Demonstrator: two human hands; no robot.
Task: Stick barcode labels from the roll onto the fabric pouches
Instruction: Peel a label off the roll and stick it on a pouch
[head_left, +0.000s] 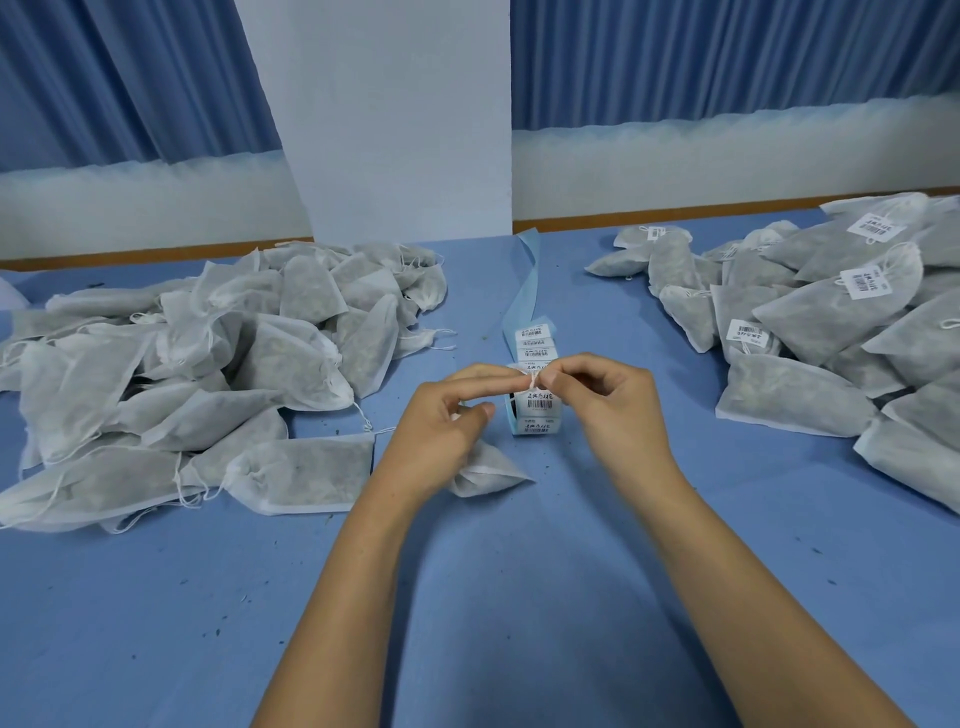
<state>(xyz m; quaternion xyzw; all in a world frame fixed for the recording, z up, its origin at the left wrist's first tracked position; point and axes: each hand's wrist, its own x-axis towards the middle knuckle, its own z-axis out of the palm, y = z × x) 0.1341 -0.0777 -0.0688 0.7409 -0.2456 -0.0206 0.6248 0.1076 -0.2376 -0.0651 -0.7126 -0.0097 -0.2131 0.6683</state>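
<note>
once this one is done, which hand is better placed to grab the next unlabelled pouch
Left hand, likely: the unlabelled pile lies on its side, close by. The right hand would have to cross over the label roll.

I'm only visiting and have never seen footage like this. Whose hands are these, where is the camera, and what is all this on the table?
No machine here: a person works bare-handed; the one picture comes from a camera on their head, looking down. On the blue table lie unlabelled pouches piled left, labelled pouches right, a strip of barcode labels between. The left hand and the right hand together pinch a small white piece above the strip, probably a label, too small to be sure. One pouch lies partly under the left hand.
</note>
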